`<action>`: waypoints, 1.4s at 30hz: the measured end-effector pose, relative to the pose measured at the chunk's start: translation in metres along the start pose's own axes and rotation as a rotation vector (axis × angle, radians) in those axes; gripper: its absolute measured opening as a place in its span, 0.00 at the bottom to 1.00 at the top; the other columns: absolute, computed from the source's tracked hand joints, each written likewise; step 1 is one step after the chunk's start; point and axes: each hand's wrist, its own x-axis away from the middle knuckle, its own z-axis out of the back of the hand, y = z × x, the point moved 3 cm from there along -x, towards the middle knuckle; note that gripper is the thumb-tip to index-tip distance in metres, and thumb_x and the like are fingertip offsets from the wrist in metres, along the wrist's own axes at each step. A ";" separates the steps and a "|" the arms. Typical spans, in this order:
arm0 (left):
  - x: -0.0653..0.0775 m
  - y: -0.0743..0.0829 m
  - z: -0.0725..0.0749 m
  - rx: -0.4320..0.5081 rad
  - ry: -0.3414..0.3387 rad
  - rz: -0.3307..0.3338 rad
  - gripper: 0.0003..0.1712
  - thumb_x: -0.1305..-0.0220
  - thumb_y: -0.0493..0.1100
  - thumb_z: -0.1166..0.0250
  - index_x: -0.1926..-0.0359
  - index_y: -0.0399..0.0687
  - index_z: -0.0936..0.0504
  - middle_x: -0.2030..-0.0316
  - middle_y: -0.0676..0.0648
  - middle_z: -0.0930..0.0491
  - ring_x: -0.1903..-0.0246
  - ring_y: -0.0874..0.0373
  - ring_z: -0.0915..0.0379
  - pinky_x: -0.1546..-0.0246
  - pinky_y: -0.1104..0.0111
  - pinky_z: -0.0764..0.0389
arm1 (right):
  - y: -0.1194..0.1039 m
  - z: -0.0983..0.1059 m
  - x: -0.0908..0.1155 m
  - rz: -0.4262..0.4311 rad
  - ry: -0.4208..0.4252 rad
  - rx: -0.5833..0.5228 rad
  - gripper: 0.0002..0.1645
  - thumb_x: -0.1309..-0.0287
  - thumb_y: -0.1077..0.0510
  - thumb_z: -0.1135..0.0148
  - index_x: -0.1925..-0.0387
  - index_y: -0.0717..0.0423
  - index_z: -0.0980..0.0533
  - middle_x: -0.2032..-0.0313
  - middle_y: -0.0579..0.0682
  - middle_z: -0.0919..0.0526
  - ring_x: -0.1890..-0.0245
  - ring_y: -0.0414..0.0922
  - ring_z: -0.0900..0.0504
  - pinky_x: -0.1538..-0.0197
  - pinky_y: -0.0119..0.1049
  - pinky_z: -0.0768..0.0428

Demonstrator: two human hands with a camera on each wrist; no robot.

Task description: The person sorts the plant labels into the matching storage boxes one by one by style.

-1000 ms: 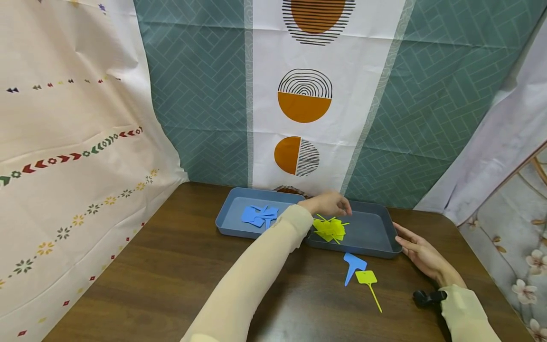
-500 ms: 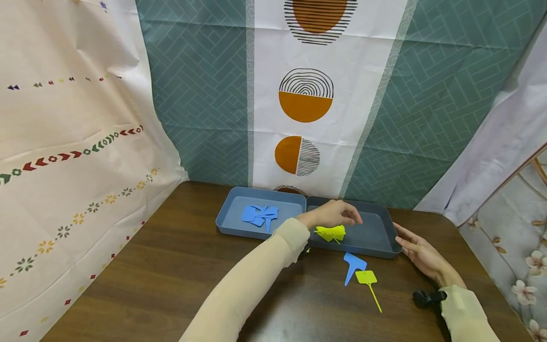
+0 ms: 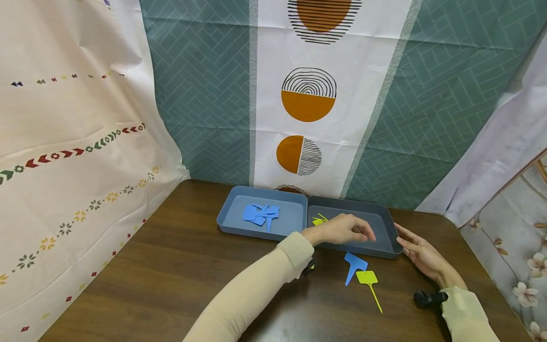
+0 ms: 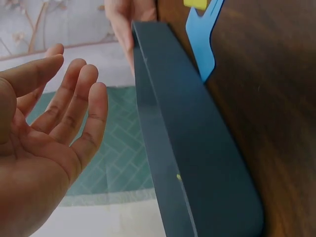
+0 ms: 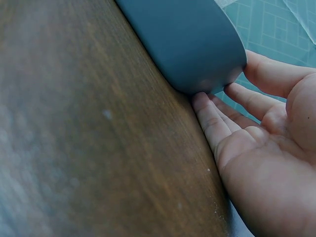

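My left hand (image 3: 344, 229) hangs over the dark grey tray (image 3: 382, 228), its fingers loosely bent and nothing between them. In the left wrist view, the palm and spread fingers show beside the tray's long wall. Yellow plant labels (image 3: 318, 221) lie in that tray, mostly hidden behind the left hand. At the tray's right end is my right hand (image 3: 420, 252). Its fairly straight fingertips (image 5: 201, 100) touch the outer wall, while the thumb reaches the rim. Before the tray, a blue T-shaped plant label (image 3: 353, 265) and a yellow plant label (image 3: 366, 277) rest on the table.
A lighter blue-grey tray (image 3: 232, 209) with several blue plant labels (image 3: 259, 214) adjoins the dark tray on the left. Both stand at the back of the brown wooden table (image 3: 162, 266), close to the hanging cloth (image 3: 205, 95).
My left hand has moved right and toward me over the dark tray, uncovering the joint between the trays and hiding more yellow plant labels. My right hand stays at the tray's end.
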 end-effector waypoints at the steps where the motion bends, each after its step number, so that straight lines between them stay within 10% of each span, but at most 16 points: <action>1: -0.001 0.001 -0.002 0.000 -0.008 -0.005 0.12 0.22 0.38 0.40 0.44 0.45 0.14 0.47 0.49 0.15 0.52 0.71 0.21 0.50 0.81 0.24 | 0.000 0.000 0.000 0.006 -0.002 -0.008 0.39 0.16 0.61 0.60 0.19 0.67 0.66 0.23 0.42 0.46 0.33 0.23 0.33 0.38 0.20 0.29; 14: -0.004 0.002 -0.029 -0.037 -0.089 -0.016 0.13 0.22 0.36 0.40 0.44 0.44 0.14 0.48 0.48 0.14 0.55 0.72 0.22 0.53 0.83 0.25 | -0.002 -0.001 0.000 0.035 -0.018 -0.031 0.38 0.17 0.63 0.60 0.19 0.67 0.65 0.28 0.36 0.40 0.33 0.25 0.31 0.38 0.21 0.29; 30: -0.006 -0.007 -0.067 -0.177 -0.162 -0.008 0.15 0.26 0.36 0.35 0.42 0.53 0.14 0.50 0.60 0.14 0.55 0.79 0.25 0.51 0.87 0.29 | 0.004 0.006 -0.003 -0.015 0.000 0.061 0.39 0.16 0.59 0.60 0.18 0.62 0.65 0.17 0.52 0.60 0.34 0.20 0.34 0.39 0.19 0.31; 42: -0.001 -0.008 -0.077 -0.223 -0.219 -0.004 0.22 0.29 0.36 0.31 0.37 0.56 0.16 0.42 0.63 0.18 0.43 0.75 0.27 0.44 0.85 0.33 | 0.005 0.005 -0.001 -0.001 -0.002 0.046 0.38 0.16 0.61 0.61 0.18 0.64 0.65 0.21 0.44 0.49 0.33 0.22 0.34 0.38 0.20 0.30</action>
